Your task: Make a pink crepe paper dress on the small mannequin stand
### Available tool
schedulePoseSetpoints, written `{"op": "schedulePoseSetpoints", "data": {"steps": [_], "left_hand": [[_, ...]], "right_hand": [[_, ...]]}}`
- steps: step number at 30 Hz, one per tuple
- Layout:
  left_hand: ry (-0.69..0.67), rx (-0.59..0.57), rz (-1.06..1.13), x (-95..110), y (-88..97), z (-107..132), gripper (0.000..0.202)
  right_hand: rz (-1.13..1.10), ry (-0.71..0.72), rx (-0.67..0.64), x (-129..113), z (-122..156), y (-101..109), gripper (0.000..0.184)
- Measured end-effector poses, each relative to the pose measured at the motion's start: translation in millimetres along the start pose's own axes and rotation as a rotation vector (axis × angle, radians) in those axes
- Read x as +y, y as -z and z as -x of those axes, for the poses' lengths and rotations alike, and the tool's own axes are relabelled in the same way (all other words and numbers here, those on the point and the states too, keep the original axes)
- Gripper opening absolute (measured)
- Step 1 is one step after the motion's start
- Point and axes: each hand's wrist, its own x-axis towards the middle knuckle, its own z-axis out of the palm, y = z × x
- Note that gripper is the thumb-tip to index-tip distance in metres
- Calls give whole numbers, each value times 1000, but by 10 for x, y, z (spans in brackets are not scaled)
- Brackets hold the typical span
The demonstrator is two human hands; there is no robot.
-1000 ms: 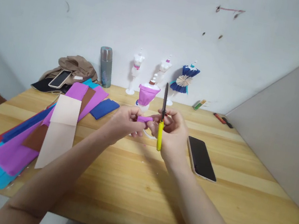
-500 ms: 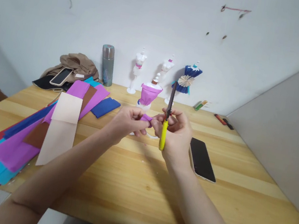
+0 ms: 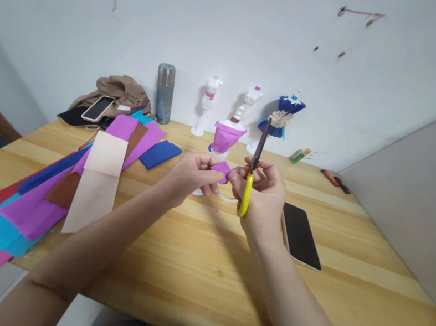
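Between my hands is a small folded piece of purple crepe paper. My left hand pinches its left side, and the fingertips of my right hand meet its right edge. Yellow-handled scissors are also held in my right hand, blades pointing up and closed together. Just behind the paper stands a small white mannequin wrapped in a purple paper top, with a brown band at its neck. My hands hide much of its lower part.
Coloured crepe sheets lie overlapped on the left of the wooden table. Along the wall are a thermos, two white mannequins and one in a blue pleated dress. A phone lies right of my right hand.
The purple paper now shows a broader face between my fingers. The scissors tilt slightly more to the right. The whole view has shifted a little, so the table things appear further right.
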Motion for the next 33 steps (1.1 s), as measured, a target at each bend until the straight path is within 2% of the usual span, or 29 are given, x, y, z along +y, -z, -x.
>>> {"op": "schedulePoseSetpoints", "data": {"steps": [7, 21, 26, 33], "left_hand": [[3, -37, -27, 1, 40, -9, 3], [9, -101, -99, 114, 110, 30, 13], [-25, -145, -137, 151, 147, 56, 14], [4, -127, -176, 129, 163, 8, 11]], "right_hand": [[2, -16, -31, 14, -30, 28, 54], [64, 85, -104, 30, -1, 69, 48], [33, 63, -66, 25, 0, 54, 50], [22, -1, -36, 16, -42, -2, 54]]}}
